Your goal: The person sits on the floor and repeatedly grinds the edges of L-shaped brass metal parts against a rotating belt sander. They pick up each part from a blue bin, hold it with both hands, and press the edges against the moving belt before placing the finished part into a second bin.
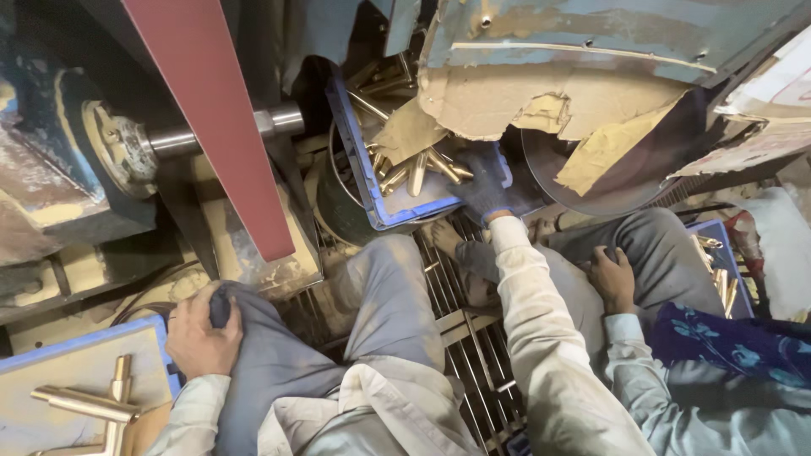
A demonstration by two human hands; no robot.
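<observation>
Reaching right hand [483, 192] (gloved, grip hidden, can't tell) into blue crate [359, 143] of brass pipes [416, 171], left hand [201, 335] bare, fingers curled, resting on knee [253, 338].

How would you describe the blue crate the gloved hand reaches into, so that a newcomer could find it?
Start at the red sanding belt running diagonally at upper left. Just right of it sits the blue crate, heaped with brass fittings, where the gloved right hand reaches. Cardboard overhangs it, unlike the other trays.

I see a red belt [211, 118], blue crate [359, 148] of brass parts [418, 169], grey glove [481, 190], and blue floral cloth [735, 346].
</observation>
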